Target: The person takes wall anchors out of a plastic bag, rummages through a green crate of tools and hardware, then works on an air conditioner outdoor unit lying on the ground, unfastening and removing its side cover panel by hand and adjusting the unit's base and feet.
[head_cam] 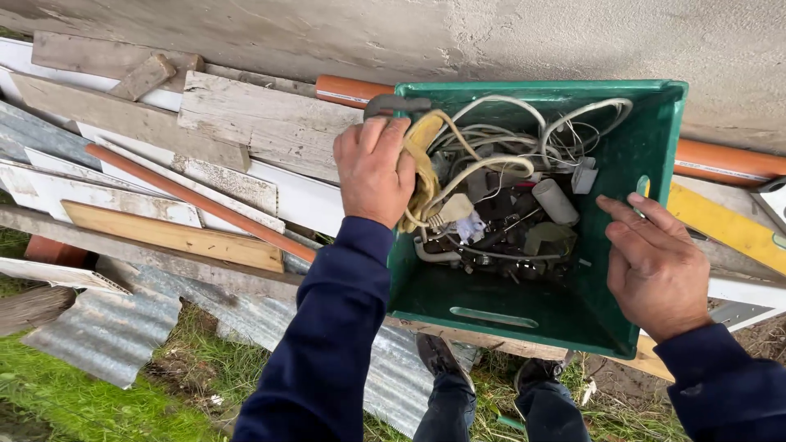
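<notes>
A green plastic crate (647, 139) rests tilted on a pile of boards, holding a tangle of white and cream cables (508, 135), a small paint roller (555, 201) and dark parts. My left hand (374, 170) grips the crate's left rim together with a yellowish cable or strap (422, 168); a grey tool handle (397, 105) sticks out just above its fingers. My right hand (652, 266) lies against the crate's right wall, fingers spread and holding nothing.
Weathered boards (262, 123), a thin orange pipe (196, 200), a thicker orange pipe (725, 160) and a yellow spirit level (729, 225) lean along a rough plastered wall (491, 33). Corrugated metal sheets (106, 331) lie on grass below. My shoes (442, 360) stand under the crate.
</notes>
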